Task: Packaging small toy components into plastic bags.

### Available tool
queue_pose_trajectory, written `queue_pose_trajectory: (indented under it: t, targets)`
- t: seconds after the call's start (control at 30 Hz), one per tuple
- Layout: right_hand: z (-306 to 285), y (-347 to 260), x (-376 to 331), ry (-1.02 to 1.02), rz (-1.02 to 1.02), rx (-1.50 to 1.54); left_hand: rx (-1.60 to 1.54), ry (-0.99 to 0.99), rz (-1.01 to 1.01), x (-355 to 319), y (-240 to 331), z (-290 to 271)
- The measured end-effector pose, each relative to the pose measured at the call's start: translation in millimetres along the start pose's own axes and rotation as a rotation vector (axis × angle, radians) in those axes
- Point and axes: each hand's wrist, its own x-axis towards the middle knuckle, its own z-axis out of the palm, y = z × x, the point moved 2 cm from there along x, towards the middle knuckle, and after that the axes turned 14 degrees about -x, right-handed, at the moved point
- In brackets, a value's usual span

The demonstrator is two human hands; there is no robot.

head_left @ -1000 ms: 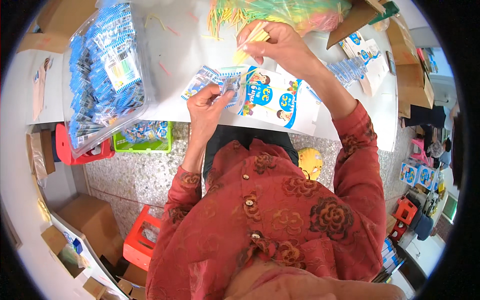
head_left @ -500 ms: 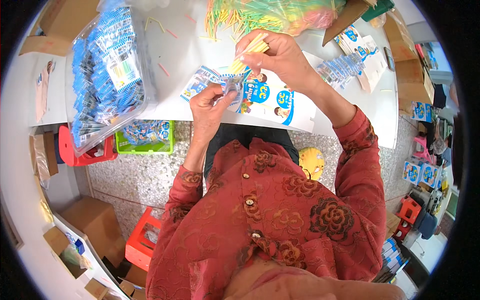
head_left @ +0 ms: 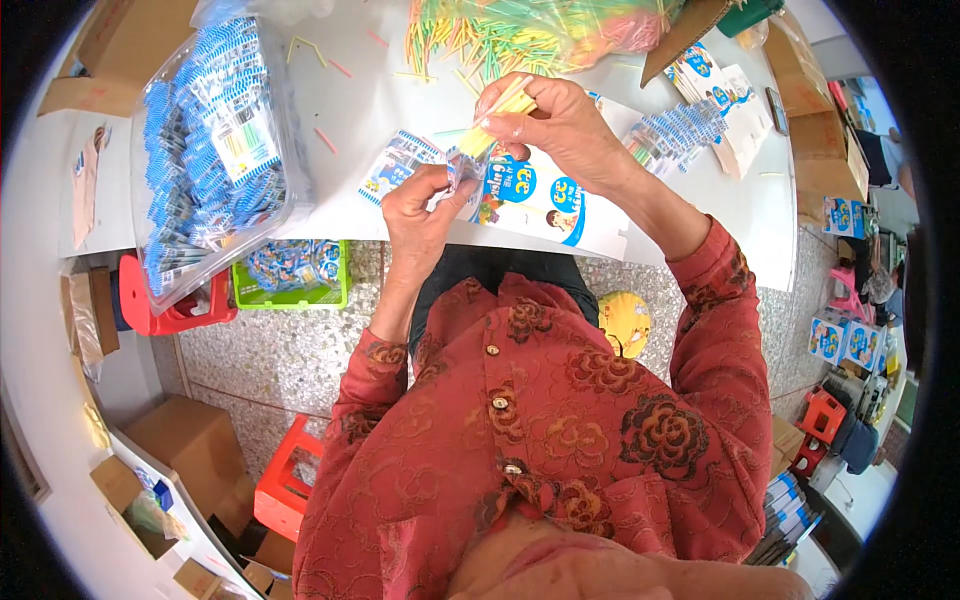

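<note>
One clear tray (head_left: 297,160) — one basket (head_left: 290,300)

The lower ends of my bundle of slim pale-yellow straws (head_left: 507,108) meet the mouth of the small blue-edged clear plastic packet (head_left: 466,163), and I cannot tell how deep they reach; my left grip (head_left: 414,212) covers some of that packet; parts of my right grip (head_left: 555,122) are hidden behind the straws, too tightly bunched to count; that grip also covers some of the white printed paper piece with blue ovals (head_left: 523,183); the top edge cuts off the clear plastic bag of multicoloured straws (head_left: 560,28); the white bench (head_left: 360,95) partly hides the bright-green plastic basket (head_left: 300,298).
</note>
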Motion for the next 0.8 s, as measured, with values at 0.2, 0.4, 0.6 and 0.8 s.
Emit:
queue_pose_trajectory:
  t: [0.2, 0.4, 0.6, 0.8]
  targets:
    - [-1.6, -2.5, -1.7, -0.007, -0.108, -0.091, -0.046, -0.016, -0.022, -1.4, -0.1, 2.7]
    - [-4.6, -0.3, -2.5, 0.007, -0.076, -0.059, -0.045, -0.030, 0.013, -1.6, -0.2, 5.7]
    - [-3.2, 0.6, -4.5, 0.038, -0.056, -0.018, 0.089, -0.051, 0.091, -1.7, 7.3, 9.0]
    - [-1.6, 2.2, -5.7, 0.063, -0.068, -0.089, 0.118, -0.037, 0.119, -2.6, 5.1, 8.0]
